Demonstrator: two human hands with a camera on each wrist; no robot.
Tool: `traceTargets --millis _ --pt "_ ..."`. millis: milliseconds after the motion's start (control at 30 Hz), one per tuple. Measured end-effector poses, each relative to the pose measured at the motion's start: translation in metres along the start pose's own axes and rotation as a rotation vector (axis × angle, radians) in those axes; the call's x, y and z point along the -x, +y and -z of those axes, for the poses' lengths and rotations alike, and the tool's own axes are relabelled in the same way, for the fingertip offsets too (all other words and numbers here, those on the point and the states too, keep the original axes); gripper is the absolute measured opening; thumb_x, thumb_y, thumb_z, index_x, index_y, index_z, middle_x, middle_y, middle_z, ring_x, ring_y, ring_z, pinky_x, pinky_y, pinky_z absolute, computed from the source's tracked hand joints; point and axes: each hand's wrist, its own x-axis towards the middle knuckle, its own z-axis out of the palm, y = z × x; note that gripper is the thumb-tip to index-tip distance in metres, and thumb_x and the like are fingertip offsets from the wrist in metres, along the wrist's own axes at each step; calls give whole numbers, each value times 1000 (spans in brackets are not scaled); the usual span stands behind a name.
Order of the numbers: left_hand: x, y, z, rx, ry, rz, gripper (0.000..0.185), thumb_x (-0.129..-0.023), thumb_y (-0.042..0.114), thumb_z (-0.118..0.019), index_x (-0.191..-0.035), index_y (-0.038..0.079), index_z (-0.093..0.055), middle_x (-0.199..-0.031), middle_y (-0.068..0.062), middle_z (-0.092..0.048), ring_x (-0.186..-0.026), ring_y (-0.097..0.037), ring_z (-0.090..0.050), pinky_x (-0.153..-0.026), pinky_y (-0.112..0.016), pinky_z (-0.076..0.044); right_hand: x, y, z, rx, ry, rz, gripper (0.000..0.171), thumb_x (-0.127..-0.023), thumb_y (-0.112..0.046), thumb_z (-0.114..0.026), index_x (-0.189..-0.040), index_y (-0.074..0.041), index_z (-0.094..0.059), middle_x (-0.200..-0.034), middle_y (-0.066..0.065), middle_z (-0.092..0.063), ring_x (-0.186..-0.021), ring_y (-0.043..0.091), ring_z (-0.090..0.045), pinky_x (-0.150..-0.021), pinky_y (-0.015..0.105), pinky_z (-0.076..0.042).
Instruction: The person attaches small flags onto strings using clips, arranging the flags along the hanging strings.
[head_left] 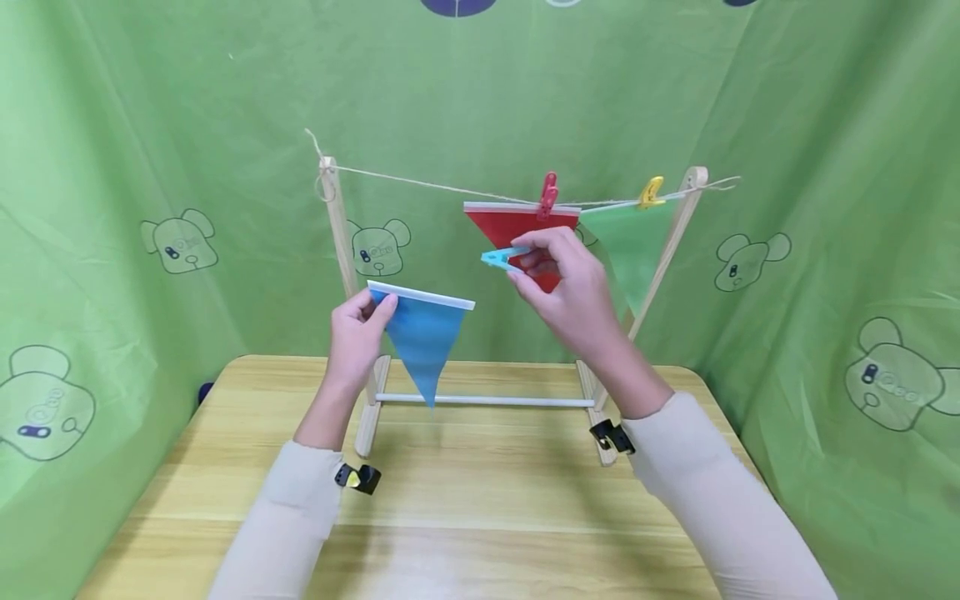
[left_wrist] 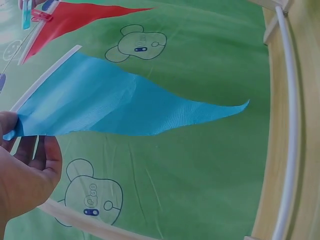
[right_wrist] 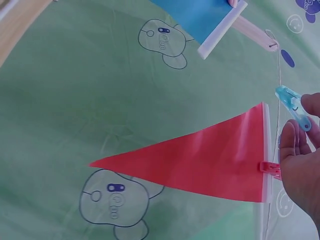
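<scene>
My left hand (head_left: 358,329) pinches the top corner of a blue triangular flag (head_left: 422,332) with a white top band, holding it up in front of the wooden rack (head_left: 336,225). The same blue flag (left_wrist: 120,102) fills the left wrist view, with my left hand (left_wrist: 22,165) at its corner. My right hand (head_left: 566,287) pinches a light blue clothespin (head_left: 501,257) just below the string (head_left: 427,183). The light blue clothespin (right_wrist: 293,107) shows beside my right hand's fingers (right_wrist: 299,150). A red flag (head_left: 517,229) hangs from a red clothespin (head_left: 548,194).
A green flag (head_left: 632,242) hangs from a yellow clothespin (head_left: 651,192) at the right end of the string. The rack stands on a wooden table (head_left: 480,500), with a white crossbar (head_left: 487,401) low down. Green cloth with bear prints (head_left: 180,242) surrounds the table.
</scene>
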Motion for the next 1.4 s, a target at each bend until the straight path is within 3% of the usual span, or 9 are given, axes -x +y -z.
traceTargets --millis 233,733,1133,1400 --pt "-8 7 -1 16 19 -5 27 -103 18 -64 -116 -5 -70 -92 -4 -65 -84 -16 -57 -76 -24 -53 -17 -6 0 2 32 50 35 -88 -3 -81 -119 1 -67 -111 13 -66 -95 18 -68 -85 18 -56" --pt "-29 24 -6 107 82 -47 30 -104 19 -63 -116 -7 -68 -87 2 -63 -81 -13 -53 -71 -22 -50 -47 -11 5 12 27 46 34 -88 -7 -81 -118 3 -68 -106 13 -67 -91 17 -66 -80 17 -55" --pt "-43 39 -9 272 122 -25 15 -103 17 -63 -108 5 -71 -90 1 -67 -80 -10 -59 -70 -21 -52 -77 -26 5 41 -15 -19 32 -90 -11 -80 -118 0 -69 -106 11 -69 -91 12 -66 -84 22 -59" --pt "-51 44 -8 282 118 -17 13 -104 17 -63 -108 7 -71 -96 -1 -69 -85 -12 -62 -75 -24 -56 -98 -30 2 71 -60 -28 31 -89 -13 -81 -115 1 -71 -104 10 -73 -88 14 -68 -85 22 -57"
